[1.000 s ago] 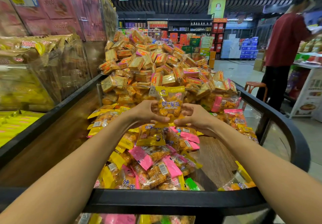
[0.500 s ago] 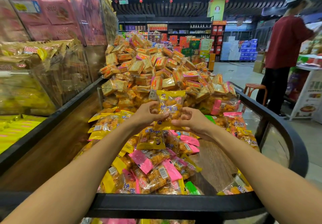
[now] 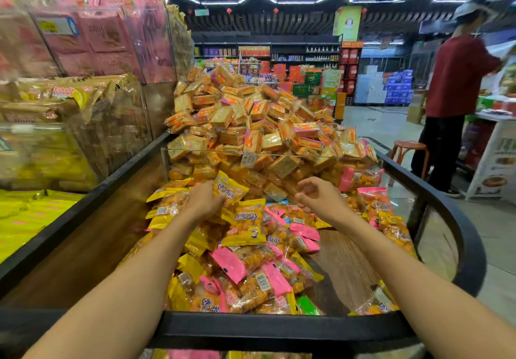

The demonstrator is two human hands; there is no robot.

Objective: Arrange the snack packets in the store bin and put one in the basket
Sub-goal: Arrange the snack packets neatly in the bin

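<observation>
Fingers [image 3: 215, 195] of left hand [image 3: 203, 200] grip yellow packet [image 3: 230, 188] (tilted)

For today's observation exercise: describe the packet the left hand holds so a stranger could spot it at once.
Start at the black-railed store bin and go to the clear divider across it. Just before it, the left hand grips a yellow packet. Unlike the packets lying flat, it stands lifted above the pile.

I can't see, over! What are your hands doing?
Left hand holds yellow packet. Right hand empty, fingers curled. Nothing in the way.
</observation>
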